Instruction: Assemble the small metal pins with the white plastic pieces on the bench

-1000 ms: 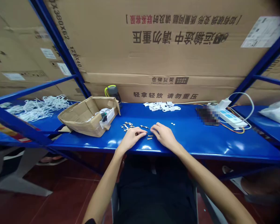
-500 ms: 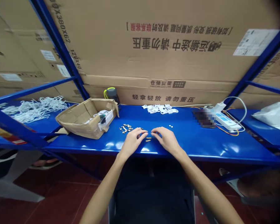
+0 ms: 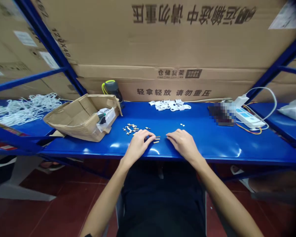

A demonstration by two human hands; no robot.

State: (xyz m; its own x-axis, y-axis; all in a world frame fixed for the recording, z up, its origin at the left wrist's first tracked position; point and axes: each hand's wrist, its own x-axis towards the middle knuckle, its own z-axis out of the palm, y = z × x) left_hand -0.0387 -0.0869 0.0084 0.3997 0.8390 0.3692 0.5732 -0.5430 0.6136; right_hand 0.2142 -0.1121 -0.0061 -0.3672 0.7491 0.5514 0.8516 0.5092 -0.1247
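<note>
My left hand rests low over the front of the blue table, thumb and forefinger closed. A thin brown strip juts out at those fingertips. Two similar strips, a middle strip and a front strip, lie just below it. To the right, my right hand has its thumb and fingers pressed together; anything between them is too small to make out. Beyond my left hand lies a pile of small metal-and-white pin-like parts, with a single pin-like part apart from it.
An open cardboard box with mixed items stands left, a dark bottle behind it. White flat pieces lie at the back, two tiny white bits nearer. A power strip with cables sits right. Blue posts frame the table.
My hands have moved apart, the right one going right. A third brown strip now shows at my left fingertips, beside the two seen before. The camera view has tilted downward.
</note>
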